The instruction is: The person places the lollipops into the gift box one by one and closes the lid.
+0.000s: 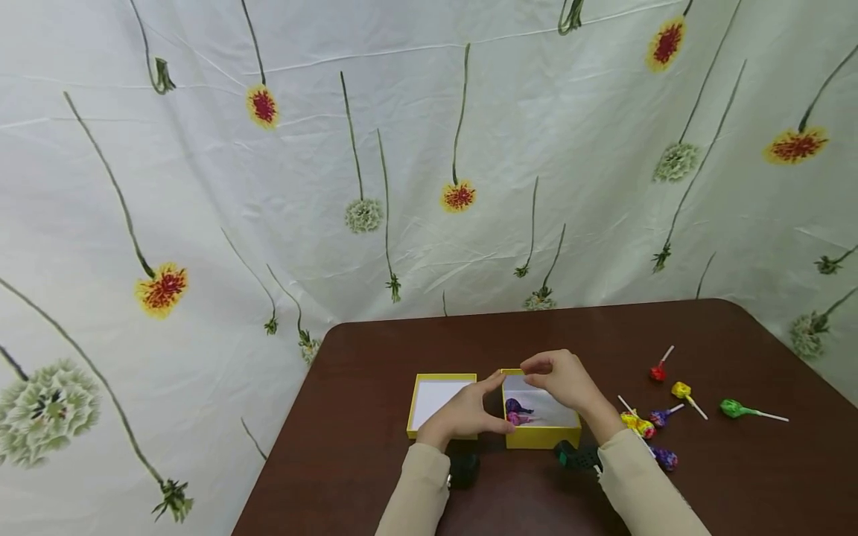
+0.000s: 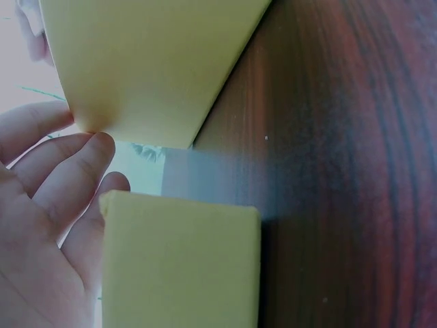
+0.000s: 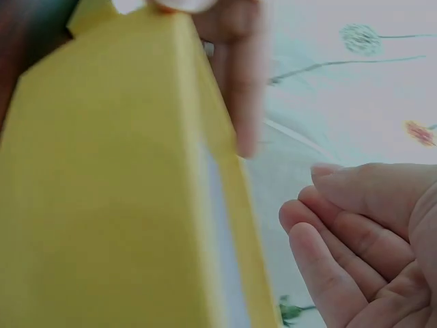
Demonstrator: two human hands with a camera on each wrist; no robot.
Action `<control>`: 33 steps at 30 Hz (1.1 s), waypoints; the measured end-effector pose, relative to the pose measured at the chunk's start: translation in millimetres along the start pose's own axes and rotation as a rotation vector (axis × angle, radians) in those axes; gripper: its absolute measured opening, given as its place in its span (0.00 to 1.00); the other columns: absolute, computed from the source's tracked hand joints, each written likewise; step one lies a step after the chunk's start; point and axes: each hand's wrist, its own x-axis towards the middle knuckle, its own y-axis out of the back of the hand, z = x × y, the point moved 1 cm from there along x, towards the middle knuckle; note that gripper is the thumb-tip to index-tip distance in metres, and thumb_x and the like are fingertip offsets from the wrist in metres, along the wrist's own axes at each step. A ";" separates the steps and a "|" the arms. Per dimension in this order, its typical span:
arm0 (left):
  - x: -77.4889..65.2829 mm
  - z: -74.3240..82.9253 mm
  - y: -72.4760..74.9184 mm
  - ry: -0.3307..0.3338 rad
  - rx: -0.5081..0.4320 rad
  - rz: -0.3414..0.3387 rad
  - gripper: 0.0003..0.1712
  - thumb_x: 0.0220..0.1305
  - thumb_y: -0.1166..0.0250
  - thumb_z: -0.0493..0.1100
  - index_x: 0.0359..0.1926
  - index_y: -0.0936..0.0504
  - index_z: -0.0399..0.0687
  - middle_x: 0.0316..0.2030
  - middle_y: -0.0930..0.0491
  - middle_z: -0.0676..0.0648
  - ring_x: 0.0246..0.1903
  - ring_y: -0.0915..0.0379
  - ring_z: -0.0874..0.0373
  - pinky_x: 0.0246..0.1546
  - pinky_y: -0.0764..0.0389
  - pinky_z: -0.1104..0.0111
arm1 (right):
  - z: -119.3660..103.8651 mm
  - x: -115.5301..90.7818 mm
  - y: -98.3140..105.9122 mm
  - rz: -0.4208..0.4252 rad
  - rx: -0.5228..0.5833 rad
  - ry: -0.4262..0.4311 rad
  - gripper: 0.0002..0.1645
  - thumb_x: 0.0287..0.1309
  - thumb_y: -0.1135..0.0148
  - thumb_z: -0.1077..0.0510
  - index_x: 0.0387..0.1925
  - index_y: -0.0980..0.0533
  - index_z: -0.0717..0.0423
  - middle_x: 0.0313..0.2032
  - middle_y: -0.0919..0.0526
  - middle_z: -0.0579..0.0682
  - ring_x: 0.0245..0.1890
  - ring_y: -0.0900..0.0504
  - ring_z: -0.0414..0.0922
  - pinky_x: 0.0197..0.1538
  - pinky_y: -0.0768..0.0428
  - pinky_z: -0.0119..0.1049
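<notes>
A yellow box (image 1: pixel 543 438) with a white inside stands upright, its top uncovered. In it lie a purple lollipop (image 1: pixel 515 406) and a pink lollipop (image 1: pixel 516 419) towards the left side. My left hand (image 1: pixel 469 409) holds the box at its left end, thumb by the near corner and fingers at the far one. Over the box's far right part hovers my right hand (image 1: pixel 559 378), its fingers loosely bent. Nothing shows between thumb and fingers of the right hand (image 3: pixel 369 246) in the right wrist view. The shallow yellow lid (image 1: pixel 442 394), white inside, lies left of the box, partly behind the left hand.
Right of the box several wrapped lollipops lie scattered on the dark brown table (image 1: pixel 375 350): red (image 1: pixel 658 372), yellow (image 1: pixel 681 391), green (image 1: pixel 733 407), purple (image 1: pixel 660 418) and others partly behind the right sleeve. A flower-print cloth (image 1: pixel 415 260) hangs behind the table.
</notes>
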 end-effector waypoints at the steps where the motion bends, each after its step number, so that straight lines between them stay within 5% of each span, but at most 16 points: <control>1: 0.0 0.1 0.2 0.001 0.000 -0.003 0.56 0.52 0.24 0.54 0.77 0.41 0.48 0.78 0.46 0.50 0.76 0.47 0.48 0.73 0.40 0.47 | 0.3 -1.4 4.7 0.004 0.000 0.002 0.12 0.61 0.34 0.65 0.46 0.15 0.62 0.45 0.12 0.59 0.45 0.14 0.53 0.47 0.13 0.46; 11: 2.1 -3.9 1.1 0.001 0.006 -0.003 0.57 0.52 0.23 0.54 0.78 0.43 0.49 0.79 0.47 0.50 0.77 0.50 0.50 0.74 0.40 0.48 | 15.4 -17.4 43.8 0.036 -0.005 -0.117 0.15 0.64 0.34 0.61 0.50 0.17 0.62 0.51 0.14 0.61 0.51 0.17 0.57 0.51 0.15 0.50; 21: 0.3 -4.8 -1.3 0.002 0.012 -0.006 0.55 0.52 0.24 0.53 0.77 0.41 0.55 0.78 0.46 0.54 0.77 0.49 0.50 0.74 0.40 0.48 | 50.2 -41.7 63.2 0.027 -0.040 -0.263 0.19 0.64 0.35 0.60 0.52 0.20 0.68 0.49 0.16 0.65 0.45 0.16 0.56 0.50 0.15 0.53; 33: -0.4 -4.3 -1.2 -0.001 0.001 -0.004 0.56 0.52 0.24 0.53 0.78 0.42 0.55 0.78 0.47 0.55 0.78 0.50 0.51 0.74 0.41 0.49 | 78.1 -50.8 72.6 0.003 -0.065 -0.278 0.17 0.62 0.35 0.63 0.48 0.20 0.73 0.42 0.14 0.65 0.35 0.16 0.47 0.38 0.16 0.42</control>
